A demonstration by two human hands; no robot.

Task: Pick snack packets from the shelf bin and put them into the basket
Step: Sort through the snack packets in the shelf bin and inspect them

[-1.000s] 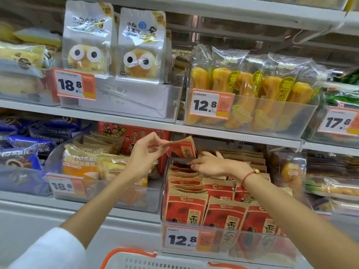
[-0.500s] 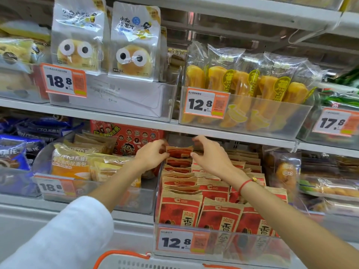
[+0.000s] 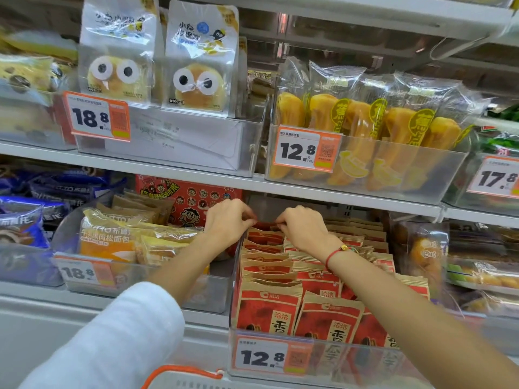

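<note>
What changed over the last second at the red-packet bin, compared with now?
The left hand held one red packet lifted clear of the bin a second ago; that packet has since gone back down at the rear of the row. The right hand moved from resting on the packets to its other corner, so both hands now pinch the rear packet. The bin, its front packets and the basket stayed put.

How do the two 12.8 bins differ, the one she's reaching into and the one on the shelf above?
The lower bin holds flat red-and-brown paper packets, packed upright in rows front to back. The upper bin holds clear bags of long yellow bread, standing side by side. Both hands, left and right, pinch a packet at the back of the lower bin; the upper bin is untouched. Both are clear plastic with orange 12.8 tags.
</note>
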